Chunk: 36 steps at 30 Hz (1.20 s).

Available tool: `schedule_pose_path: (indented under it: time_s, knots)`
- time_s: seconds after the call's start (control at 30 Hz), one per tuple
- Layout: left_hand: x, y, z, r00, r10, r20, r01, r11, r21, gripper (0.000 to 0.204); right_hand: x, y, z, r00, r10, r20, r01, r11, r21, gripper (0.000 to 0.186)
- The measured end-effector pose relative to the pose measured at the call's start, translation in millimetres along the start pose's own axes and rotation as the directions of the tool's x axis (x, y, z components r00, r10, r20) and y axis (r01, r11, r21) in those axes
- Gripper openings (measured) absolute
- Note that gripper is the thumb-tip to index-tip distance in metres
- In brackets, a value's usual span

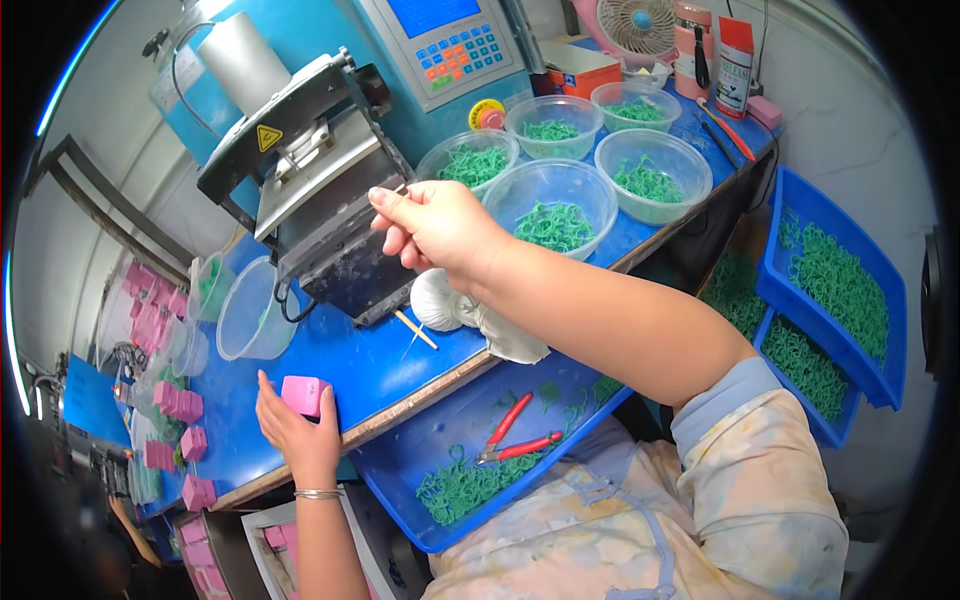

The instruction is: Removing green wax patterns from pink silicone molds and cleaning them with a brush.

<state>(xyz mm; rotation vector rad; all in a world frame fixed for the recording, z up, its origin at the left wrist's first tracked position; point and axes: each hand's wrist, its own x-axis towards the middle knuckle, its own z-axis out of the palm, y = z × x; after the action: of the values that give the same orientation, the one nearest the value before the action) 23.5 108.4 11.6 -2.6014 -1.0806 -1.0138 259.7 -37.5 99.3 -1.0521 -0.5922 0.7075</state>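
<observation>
My right hand (430, 230) is raised in front of the metal press (315, 180), its fingers curled and pinched; whatever they hold is too small to make out. Lower left, my left hand (298, 425) grips a pink block (305, 390) on the blue tabletop (400, 380), thumb on one side and fingers on the other. Beneath my right wrist lie a white cloth bundle (435, 302) and thin wooden sticks (420, 330). A blue tray (390, 470) below the table edge holds green rubbery strands (460, 490) and red-handled cutters (505, 440).
Clear bowls of green strands (650, 180) line the right, near a fan (630, 35) and control panel (445, 55). Stacked blue trays (880, 380) stand at right. Empty-looking tubs (245, 325) and several pink blocks (178, 402) are at left. A co-worker's arm (140, 535) shows lower left.
</observation>
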Motion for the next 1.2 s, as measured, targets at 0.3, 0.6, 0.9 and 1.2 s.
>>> schedule_pose_path:
  time_s: [0.3,0.6,0.9,1.2]
  knots:
    - [-25,-68,-46,0.997,-0.024,-0.071,0.021,0.999,-0.046,0.082,-56,53,31,0.922,-0.060,0.382,0.257,0.834,-0.489,0.021]
    - [-173,-281,-157,0.800,-0.528,-0.285,0.594,0.629,0.502,0.077,-63,110,57,0.652,-0.379,0.657,0.688,-0.070,-0.722,0.020]
    - [-239,-324,-97,0.501,-0.854,-0.142,0.854,0.462,0.237,0.064,-63,127,58,0.601,-0.398,0.693,0.660,-0.242,-0.711,0.018]
    - [-221,-374,-65,0.567,-0.824,0.013,0.823,0.567,0.020,0.033,-62,132,57,0.590,-0.392,0.705,0.657,-0.275,-0.702,0.016]
